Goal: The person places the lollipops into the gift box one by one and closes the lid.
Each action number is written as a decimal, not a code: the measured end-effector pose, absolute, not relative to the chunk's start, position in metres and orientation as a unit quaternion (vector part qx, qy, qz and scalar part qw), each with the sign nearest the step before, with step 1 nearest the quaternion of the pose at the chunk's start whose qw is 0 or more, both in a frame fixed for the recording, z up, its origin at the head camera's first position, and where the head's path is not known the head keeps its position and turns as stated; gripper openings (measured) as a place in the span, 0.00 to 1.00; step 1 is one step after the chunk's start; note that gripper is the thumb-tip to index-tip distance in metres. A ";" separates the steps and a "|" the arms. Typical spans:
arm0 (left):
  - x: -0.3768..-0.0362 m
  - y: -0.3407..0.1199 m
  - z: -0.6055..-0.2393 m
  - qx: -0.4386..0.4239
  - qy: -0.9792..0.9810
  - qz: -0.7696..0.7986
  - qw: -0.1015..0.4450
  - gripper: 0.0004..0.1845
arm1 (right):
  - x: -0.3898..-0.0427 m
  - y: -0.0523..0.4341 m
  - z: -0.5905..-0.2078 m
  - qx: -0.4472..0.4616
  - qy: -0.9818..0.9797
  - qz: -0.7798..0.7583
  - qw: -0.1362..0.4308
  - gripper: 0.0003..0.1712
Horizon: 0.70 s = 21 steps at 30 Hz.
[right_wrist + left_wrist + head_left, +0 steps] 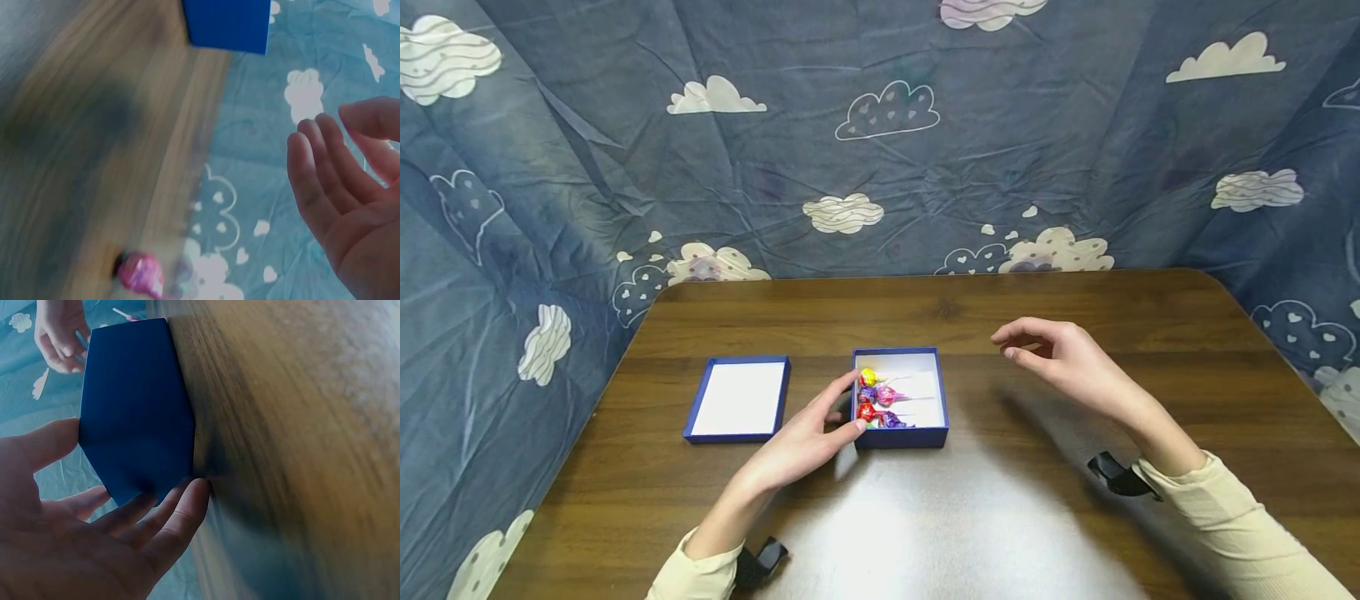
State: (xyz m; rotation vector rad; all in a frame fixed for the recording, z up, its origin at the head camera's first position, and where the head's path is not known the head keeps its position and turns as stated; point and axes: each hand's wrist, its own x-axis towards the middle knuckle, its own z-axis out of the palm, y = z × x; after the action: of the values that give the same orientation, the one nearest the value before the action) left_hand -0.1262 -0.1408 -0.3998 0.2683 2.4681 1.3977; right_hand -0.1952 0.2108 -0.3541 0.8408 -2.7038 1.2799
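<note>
Beside the open blue box (901,438), my left hand (805,437) rests its fairly straight fingers against the left wall, thumb at the front left corner of the rim. Inside the white-lined box, several lollipops (887,395) in bright wrappers lie with sticks pointing right. My right hand (1060,358) is raised over the table to the right of the box, fingers loosely bent and holding nothing. Low in the right wrist view, a pink-wrapped lollipop (140,273) is on the table; the right hand hides that spot in the head view.
A blue-edged box lid (737,398) lies with its white inside up, left of the box and close to the left forearm. The brown wooden table (820,321) ends at a blue cloud-print cloth (790,167) behind it.
</note>
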 end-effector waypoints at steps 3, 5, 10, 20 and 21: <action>-0.126 -0.141 -0.399 0.094 0.852 0.493 0.147 0.36 | -0.194 0.221 -0.353 0.258 -0.881 0.394 0.032 0.10; -0.126 -0.141 -0.399 0.094 0.852 0.494 0.149 0.36 | -0.194 0.228 -0.355 0.249 -0.888 0.385 0.039 0.11; -0.126 -0.142 -0.399 0.090 0.853 0.491 0.152 0.36 | -0.196 0.245 -0.362 0.218 -0.902 0.369 0.046 0.15; -0.126 -0.142 -0.398 0.086 0.853 0.490 0.157 0.36 | -0.206 0.280 -0.381 0.178 -0.933 0.308 0.058 0.10; -0.126 -0.142 -0.398 0.086 0.853 0.490 0.157 0.36 | -0.207 0.283 -0.382 0.176 -0.934 0.306 0.054 0.10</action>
State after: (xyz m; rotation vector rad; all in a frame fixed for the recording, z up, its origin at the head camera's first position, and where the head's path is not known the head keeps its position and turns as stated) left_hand -0.1260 -0.1424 -0.3982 0.2457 2.4417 1.4024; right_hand -0.2073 0.2829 -0.3823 0.5336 -2.8373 0.9287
